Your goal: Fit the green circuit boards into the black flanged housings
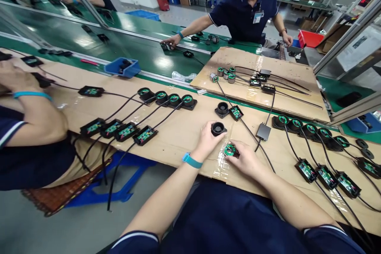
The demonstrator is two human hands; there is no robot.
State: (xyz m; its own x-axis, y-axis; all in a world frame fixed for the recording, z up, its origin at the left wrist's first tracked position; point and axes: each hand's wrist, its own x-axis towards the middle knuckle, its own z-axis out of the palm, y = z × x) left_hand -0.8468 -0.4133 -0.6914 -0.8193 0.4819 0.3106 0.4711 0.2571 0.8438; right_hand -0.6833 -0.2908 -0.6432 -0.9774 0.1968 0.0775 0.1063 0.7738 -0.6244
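Observation:
My left hand (pixel 206 139) rests on the cardboard-covered bench (pixel 184 131), its fingers closed around a small black round housing (pixel 218 128). Just to the right, my right hand (pixel 245 158) pinches a round part with a green circuit board (pixel 229 150), lying on a taped patch of the cardboard. A black cable (pixel 253 135) runs past my right hand up to a green board in a black case (pixel 236 112), beside another black round housing (pixel 222 109). A grey box (pixel 263 131) lies close by.
Rows of wired black cases with green boards lie left (pixel 119 130) and right (pixel 326 174). A seated person's arm (pixel 29 111) is at the left. Across the green conveyor (pixel 143 51) a person in dark blue reaches onto it. A blue tray (pixel 122 67) sits on the belt's edge.

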